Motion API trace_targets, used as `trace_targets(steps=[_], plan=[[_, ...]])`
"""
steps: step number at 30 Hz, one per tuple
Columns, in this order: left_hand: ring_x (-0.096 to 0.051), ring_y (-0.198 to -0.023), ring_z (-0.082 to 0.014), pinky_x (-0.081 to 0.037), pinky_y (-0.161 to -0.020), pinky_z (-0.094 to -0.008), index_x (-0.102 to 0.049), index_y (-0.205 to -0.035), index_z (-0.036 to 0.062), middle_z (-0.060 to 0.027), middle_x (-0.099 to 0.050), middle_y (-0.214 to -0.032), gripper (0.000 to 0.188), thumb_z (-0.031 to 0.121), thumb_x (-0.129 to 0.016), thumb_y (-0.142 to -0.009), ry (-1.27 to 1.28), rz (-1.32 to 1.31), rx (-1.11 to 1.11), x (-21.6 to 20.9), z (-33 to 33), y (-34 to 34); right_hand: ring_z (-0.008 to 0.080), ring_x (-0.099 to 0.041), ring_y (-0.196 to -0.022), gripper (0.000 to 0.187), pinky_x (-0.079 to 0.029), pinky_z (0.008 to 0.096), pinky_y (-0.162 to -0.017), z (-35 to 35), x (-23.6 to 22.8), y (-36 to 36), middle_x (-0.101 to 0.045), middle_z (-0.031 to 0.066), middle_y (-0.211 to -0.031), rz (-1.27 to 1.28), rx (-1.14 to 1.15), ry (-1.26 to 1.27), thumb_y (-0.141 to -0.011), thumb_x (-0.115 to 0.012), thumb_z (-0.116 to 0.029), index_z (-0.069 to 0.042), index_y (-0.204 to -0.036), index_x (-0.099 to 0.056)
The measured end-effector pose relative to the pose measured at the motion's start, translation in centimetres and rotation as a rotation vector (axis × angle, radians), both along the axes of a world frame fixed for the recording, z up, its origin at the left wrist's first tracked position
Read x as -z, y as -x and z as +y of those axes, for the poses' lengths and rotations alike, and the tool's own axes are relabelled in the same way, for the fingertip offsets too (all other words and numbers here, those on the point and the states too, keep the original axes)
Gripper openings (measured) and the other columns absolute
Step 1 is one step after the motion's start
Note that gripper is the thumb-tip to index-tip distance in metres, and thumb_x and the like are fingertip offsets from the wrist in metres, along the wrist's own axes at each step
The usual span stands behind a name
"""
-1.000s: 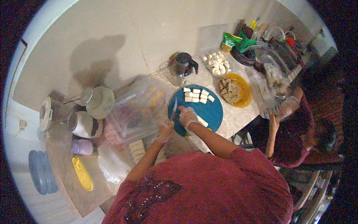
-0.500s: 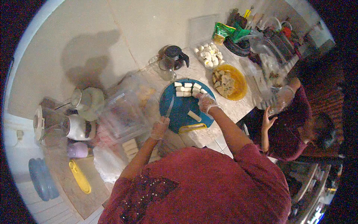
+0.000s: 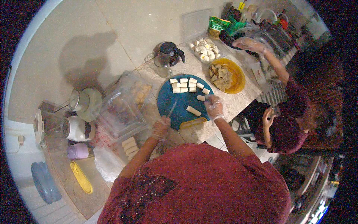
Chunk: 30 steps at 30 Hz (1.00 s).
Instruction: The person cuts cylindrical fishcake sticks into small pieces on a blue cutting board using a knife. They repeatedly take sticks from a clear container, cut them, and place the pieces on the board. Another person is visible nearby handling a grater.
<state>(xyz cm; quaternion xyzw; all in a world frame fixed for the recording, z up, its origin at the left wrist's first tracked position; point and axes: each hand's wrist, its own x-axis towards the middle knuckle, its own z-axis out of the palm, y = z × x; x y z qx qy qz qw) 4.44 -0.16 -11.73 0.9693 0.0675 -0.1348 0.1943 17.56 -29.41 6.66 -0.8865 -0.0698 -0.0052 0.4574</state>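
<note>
White cylindrical pieces point(image 3: 184, 85) stand out in the head view, most of them in short rows on the far half of a round blue cutting board point(image 3: 186, 101), with one longer cylinder point(image 3: 193, 110) on its near half. A person in a maroon shirt point(image 3: 197, 183) works with hands well apart, both in clear plastic gloves. The left hand point(image 3: 161, 127), at the board's near-left edge, is clamped on a knife point(image 3: 172, 108), its blade over the blue surface. The right hand point(image 3: 214, 107) is at the board's right edge, fingers bent beside a short piece point(image 3: 200, 98); blur hides whether it grips anything. Just right of the board and farther off, an amber plate point(image 3: 239, 77) bears greyish-beige pieces point(image 3: 220, 76); beyond the board are a container of white chunks point(image 3: 206, 49) and a black-lidded carafe point(image 3: 169, 52). Left of the board lie a clear plastic box point(image 3: 123, 112) and pale sticks point(image 3: 129, 148). Well right of the board, a co-worker extends a gloved hand point(image 3: 250, 45) past the plate.
</note>
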Motion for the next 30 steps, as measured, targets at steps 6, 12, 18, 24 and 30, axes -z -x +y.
trace_targets(steps=[6,12,18,24,30], plan=[[-0.073,-0.092,-0.0459,-0.057,-0.078,-0.0578,-0.054,-0.121,0.0063,-0.0233,-0.074,-0.099,0.028,0.027,-0.047,-0.103,-0.160,0.141,0.062,-1.0,-2.3,-1.2,0.0321,-0.073,-0.092,0.050,-0.055,0.0404,-0.082,2.4,0.7,2.2,-0.077,0.0163,-0.099,0.347,-0.213,0.241,-0.088,-0.074,-0.057,-0.010,-0.104,-0.080],[-0.073,-0.095,-0.0453,-0.056,-0.080,-0.0582,-0.052,-0.127,0.0059,-0.0242,-0.073,-0.101,0.033,0.029,-0.046,-0.105,-0.013,0.202,-0.018,-8.7,-2.4,-0.3,0.0291,-0.073,-0.086,0.062,-0.056,0.0383,-0.079,6.8,0.7,2.4,-0.077,0.0146,-0.096,0.315,-0.255,0.303,-0.085,-0.070,-0.069,-0.010,-0.101,-0.081],[-0.073,-0.096,-0.0437,-0.057,-0.080,-0.0566,-0.052,-0.131,0.0078,-0.0243,-0.073,-0.102,0.033,0.028,-0.042,-0.106,-0.021,0.104,-0.080,-6.3,-2.8,-0.1,0.0249,-0.074,-0.087,0.065,-0.056,0.0366,-0.083,8.8,0.2,3.0,-0.078,0.0124,-0.096,0.426,-0.242,0.226,-0.083,-0.072,-0.070,-0.009,-0.103,-0.082],[-0.074,-0.092,-0.0417,-0.058,-0.075,-0.0544,-0.052,-0.128,0.0083,-0.0228,-0.074,-0.097,0.032,0.030,-0.043,-0.107,-0.056,0.142,-0.062,-7.7,-4.0,-0.2,0.0334,-0.073,-0.081,0.080,-0.054,0.0450,-0.074,8.7,1.2,3.4,-0.076,0.0153,-0.083,0.393,-0.161,0.115,-0.076,-0.064,-0.086,-0.008,-0.078,-0.077],[-0.075,-0.083,-0.0410,-0.058,-0.068,-0.0524,-0.054,-0.120,0.0090,-0.0208,-0.074,-0.089,0.028,0.031,-0.043,-0.107,-0.047,0.055,-0.005,-11.8,-4.0,-0.1,0.0223,-0.070,-0.075,0.049,-0.056,0.0388,-0.069,7.1,4.2,1.6,-0.074,0.0109,-0.084,0.306,-0.107,0.107,-0.087,-0.072,-0.052,-0.005,-0.097,-0.077]])
